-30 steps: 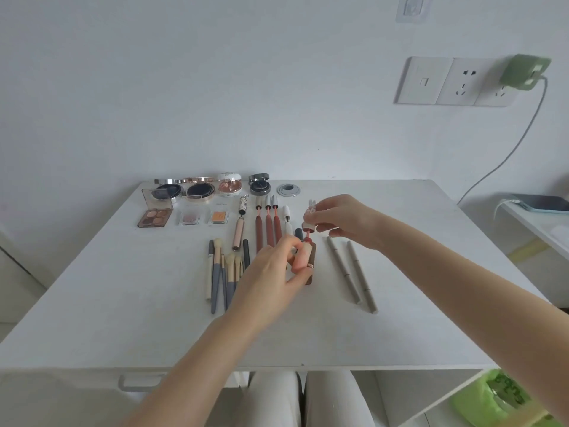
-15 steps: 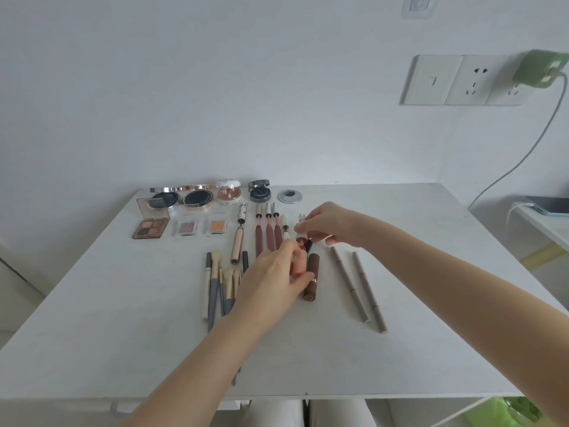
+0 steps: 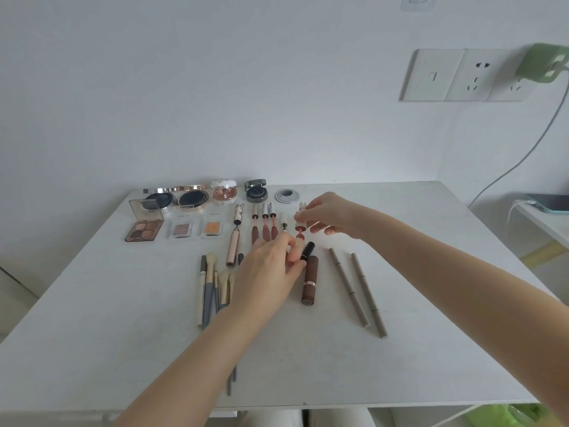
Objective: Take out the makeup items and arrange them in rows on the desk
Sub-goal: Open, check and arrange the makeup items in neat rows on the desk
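Observation:
Makeup lies in rows on the white desk [image 3: 400, 349]. My right hand [image 3: 332, 215] pinches the pale cap with its wand [image 3: 300, 221] of a lip gloss, held just above the tube. My left hand [image 3: 271, 269] grips the pink lip gloss tube [image 3: 298, 241], mostly hidden by my fingers. A black lipstick [image 3: 307, 251] lies against my left fingertips, and a brown lipstick [image 3: 309, 280] lies beside it. Two grey pencils [image 3: 357, 291] lie to the right. Brushes [image 3: 212, 288] lie to the left, partly under my left arm.
Compacts [image 3: 191, 197] line the desk's back edge, with an eyeshadow palette [image 3: 144, 229] and two small pans in front. Several opened lip tubes [image 3: 264, 223] lie mid-desk. A cable grommet [image 3: 287, 195] sits behind. Wall sockets with a green charger [image 3: 542, 64] are at right.
The cap and wand in my right hand have lifted slightly away from the tube. My left hand stays on the tube. The view has shifted a little.

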